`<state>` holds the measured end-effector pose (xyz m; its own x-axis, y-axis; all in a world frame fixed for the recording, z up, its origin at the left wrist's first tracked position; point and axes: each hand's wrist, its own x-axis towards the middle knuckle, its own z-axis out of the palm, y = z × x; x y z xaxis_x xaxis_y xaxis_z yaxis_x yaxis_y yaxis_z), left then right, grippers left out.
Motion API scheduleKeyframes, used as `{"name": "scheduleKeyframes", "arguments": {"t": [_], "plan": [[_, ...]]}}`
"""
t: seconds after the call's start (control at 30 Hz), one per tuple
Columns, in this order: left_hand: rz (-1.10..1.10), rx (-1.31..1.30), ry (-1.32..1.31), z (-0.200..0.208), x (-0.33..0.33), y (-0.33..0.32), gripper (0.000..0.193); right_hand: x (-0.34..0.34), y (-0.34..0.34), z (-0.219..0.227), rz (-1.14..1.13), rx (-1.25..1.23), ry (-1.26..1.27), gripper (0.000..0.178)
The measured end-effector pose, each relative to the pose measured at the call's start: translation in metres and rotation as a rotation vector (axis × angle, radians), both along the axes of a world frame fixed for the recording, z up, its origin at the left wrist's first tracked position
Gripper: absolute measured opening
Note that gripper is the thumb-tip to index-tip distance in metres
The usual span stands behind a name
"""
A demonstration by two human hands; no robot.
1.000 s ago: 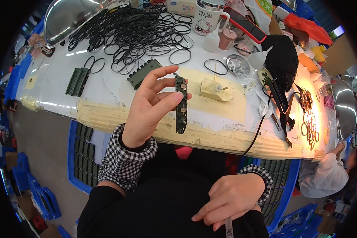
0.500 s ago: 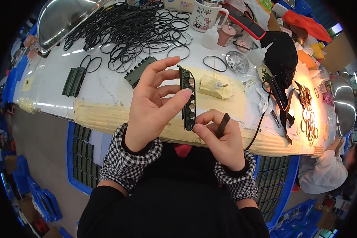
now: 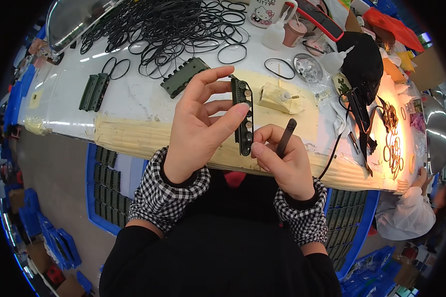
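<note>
**Upright green strip held between two hands above the counter edge**

The white counter (image 3: 134, 99) spans the upper half of the view, its near edge padded with yellowish tape. A heap of black rubber loops (image 3: 158, 24) covers its far side toward 12 o'clock, two dark green strips (image 3: 94, 91) lie at 10 o'clock, and another green part (image 3: 185, 76) lies just beyond the left hand's fingertips.

The left hand (image 3: 198, 128) is raised over the near edge, thumb and fingers closed in a pinch on a dark green wheeled strip (image 3: 244, 116). The strip's long axis runs from 12 to 6 o'clock, almost upright in the view, with a row of small round wheels facing the person.

The right hand (image 3: 282, 161) sits at 4 o'clock from the strip, its thumb tip touching the strip's lower end. Its fingers are curled around a thin black band (image 3: 286, 137) that slants up toward 1 o'clock, just beside the strip. Of the two, the left hand carries the strip; the right meets only its bottom.
</note>
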<state>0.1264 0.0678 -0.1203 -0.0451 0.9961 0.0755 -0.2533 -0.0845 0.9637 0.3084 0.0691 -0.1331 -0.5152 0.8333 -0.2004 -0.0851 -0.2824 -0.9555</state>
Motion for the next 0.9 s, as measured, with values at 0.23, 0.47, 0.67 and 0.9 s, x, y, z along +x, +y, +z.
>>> {"name": "scheduleKeyframes", "arguments": {"t": [0.23, 0.47, 0.67, 0.9], "plan": [[0.007, -0.009, -0.017, -0.006, 0.004, -0.004, 0.06, 0.0, -0.001, 0.0, -0.007, -0.033, -0.001, 0.014], [0.01, -0.063, -0.071, -0.008, 0.003, -0.005, 0.066, 0.001, 0.001, 0.0, 0.03, -0.042, 0.02, 0.012], [-0.035, -0.027, -0.052, -0.01, 0.002, -0.009, 0.076, -0.001, 0.001, -0.003, 0.005, 0.002, -0.013, 0.011], [-0.046, -0.068, -0.032, -0.012, -0.001, -0.01, 0.078, 0.001, 0.004, -0.002, 0.073, 0.121, -0.133, 0.009]]}}
